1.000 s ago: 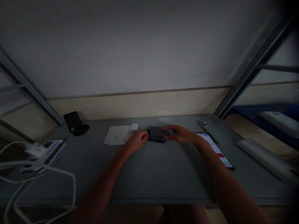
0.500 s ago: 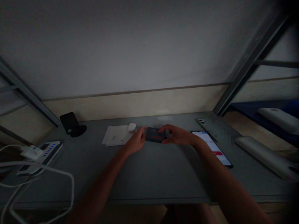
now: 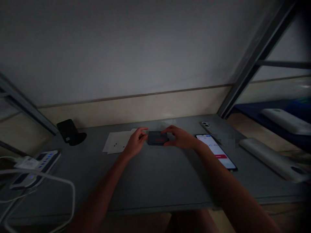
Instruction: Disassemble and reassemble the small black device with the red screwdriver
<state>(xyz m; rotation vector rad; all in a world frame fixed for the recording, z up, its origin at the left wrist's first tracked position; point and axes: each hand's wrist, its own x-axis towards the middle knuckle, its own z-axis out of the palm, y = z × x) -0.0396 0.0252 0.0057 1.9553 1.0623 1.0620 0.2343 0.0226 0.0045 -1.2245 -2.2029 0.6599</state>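
A dark, flat rectangular box (image 3: 157, 138) with faint reddish marking lies at the middle of the desk. My right hand (image 3: 178, 137) grips its right side between thumb and fingers. At the box's left edge is my left hand (image 3: 136, 141), with thumb and fingers apart and a narrow gap to the box. White paper sheets (image 3: 119, 139) with several small black specks lie just left of that hand, which covers part of them. A phone with a lit screen (image 3: 216, 150) rests beyond my right forearm.
A black stand (image 3: 70, 132) is at the back left. Nearer, a power strip (image 3: 46, 165) trails white cables (image 3: 73, 194). On the right are another phone (image 3: 206, 125) and a long pale object (image 3: 269, 157). Metal posts (image 3: 252, 64) frame the desk (image 3: 150, 181).
My left hand has drawn slightly away from the box, its fingers parting. The white rounded object on the sheets is now hidden behind it. My view has shifted a little.
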